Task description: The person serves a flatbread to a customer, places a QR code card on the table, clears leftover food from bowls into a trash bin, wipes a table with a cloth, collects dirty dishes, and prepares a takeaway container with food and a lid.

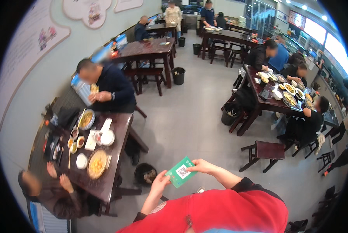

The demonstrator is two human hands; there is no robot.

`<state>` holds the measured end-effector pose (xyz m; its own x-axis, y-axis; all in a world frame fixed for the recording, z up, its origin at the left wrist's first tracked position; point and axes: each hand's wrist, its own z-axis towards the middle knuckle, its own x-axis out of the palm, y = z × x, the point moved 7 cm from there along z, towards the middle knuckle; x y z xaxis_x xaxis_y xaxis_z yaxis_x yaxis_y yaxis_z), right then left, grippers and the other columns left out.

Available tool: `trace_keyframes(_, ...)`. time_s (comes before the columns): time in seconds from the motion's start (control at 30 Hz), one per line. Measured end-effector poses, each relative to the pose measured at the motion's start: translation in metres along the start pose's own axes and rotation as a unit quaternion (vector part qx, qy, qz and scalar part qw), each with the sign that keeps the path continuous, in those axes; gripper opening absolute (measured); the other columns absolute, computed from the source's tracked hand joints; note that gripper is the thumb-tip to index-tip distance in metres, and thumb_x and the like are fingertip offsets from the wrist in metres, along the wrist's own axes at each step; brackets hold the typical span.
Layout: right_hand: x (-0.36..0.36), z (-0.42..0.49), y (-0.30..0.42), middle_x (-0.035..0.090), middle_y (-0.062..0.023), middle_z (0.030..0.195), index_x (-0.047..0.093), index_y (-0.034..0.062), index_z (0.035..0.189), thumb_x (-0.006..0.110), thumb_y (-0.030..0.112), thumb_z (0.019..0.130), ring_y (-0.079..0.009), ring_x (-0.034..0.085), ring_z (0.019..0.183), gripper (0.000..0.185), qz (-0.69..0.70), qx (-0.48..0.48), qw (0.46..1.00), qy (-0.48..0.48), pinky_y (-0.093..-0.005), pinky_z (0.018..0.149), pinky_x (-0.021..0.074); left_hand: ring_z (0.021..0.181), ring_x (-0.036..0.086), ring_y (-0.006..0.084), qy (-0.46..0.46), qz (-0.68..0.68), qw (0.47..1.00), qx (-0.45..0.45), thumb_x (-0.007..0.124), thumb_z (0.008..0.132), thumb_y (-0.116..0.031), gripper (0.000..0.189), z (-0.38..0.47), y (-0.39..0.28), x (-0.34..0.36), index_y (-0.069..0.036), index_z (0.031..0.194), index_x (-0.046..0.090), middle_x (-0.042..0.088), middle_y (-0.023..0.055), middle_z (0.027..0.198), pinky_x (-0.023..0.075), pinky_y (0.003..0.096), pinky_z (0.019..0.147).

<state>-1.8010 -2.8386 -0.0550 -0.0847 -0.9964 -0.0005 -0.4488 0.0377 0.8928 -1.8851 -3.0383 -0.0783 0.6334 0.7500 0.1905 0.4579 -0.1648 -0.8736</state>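
Observation:
A green card with a printed code (177, 178) is held in front of my red apron (235, 206), tilted with its printed face up. My left hand (161, 180) grips its lower left edge. At its right edge, my right hand (203, 167) pinches it, with the thumb lying over the front. To the left stands a dark wooden table (120, 139) bearing a basket of yellow food (97, 164), a noodle bowl (86, 119), small sauce dishes (80, 141) and a white bowl (82, 161).
Two people sit at the left table, one eating. Beside it is a black waste bin (145, 174) with scraps. A dark wooden stool (269, 150) stands on the grey floor (185, 116) at right, near another table (267, 102) with dishes and seated diners. More people are farther back.

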Motion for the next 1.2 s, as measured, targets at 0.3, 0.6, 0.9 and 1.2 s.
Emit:
trace_keyframes(0.3,-0.139,0.017,0.021,0.064,-0.0071,0.095,0.062,-0.0008,0.103,0.062,0.034,0.084,-0.0128,0.057,0.091,0.039,0.048,-0.030,0.991,-0.125,-0.0282,0.082,0.0436,0.093,0.058,0.0145,0.135,0.010,0.988,-0.070,0.056,0.089,-0.015,0.033,0.107,-0.056,0.097,0.003,0.116,0.049,0.061,0.0077,0.102,0.0452,0.0291,0.085)
trace_keyframes(0.6,-0.311,0.115,0.070,0.065,-0.0070,0.092,0.061,-0.0026,0.102,0.060,0.027,0.086,-0.0132,0.059,0.087,0.034,0.047,0.007,0.985,-0.169,-0.0269,0.080,0.0452,0.093,0.058,0.0162,0.135,-0.006,0.989,-0.061,0.059,0.087,-0.016,0.035,0.318,-0.120,0.156,0.005,0.113,0.051,0.061,0.0095,0.102,0.0452,0.0296,0.085)
trace_keyframes(0.9,-0.517,0.135,0.162,0.062,-0.0062,0.103,0.051,0.0015,0.118,0.055,0.022,0.090,-0.0159,0.061,0.090,0.035,0.354,-0.204,0.850,-0.332,-0.0298,0.082,0.0478,0.089,0.057,0.0124,0.290,0.030,0.954,0.067,0.060,0.087,-0.020,0.033,0.515,-0.306,0.323,0.003,0.110,0.053,0.061,0.0063,0.097,0.0458,0.0280,0.081)
trace_keyframes(1.2,-0.686,0.250,0.272,0.059,-0.0044,0.108,0.051,0.0045,0.120,0.059,0.017,0.087,-0.0120,0.058,0.092,0.036,0.273,-0.212,0.890,-0.297,-0.0257,0.073,0.0493,0.091,0.058,0.0126,0.225,0.078,0.971,0.026,0.059,0.087,-0.013,0.026,0.656,-0.399,0.379,0.001,0.107,0.050,0.062,0.0073,0.099,0.0462,0.0291,0.083)
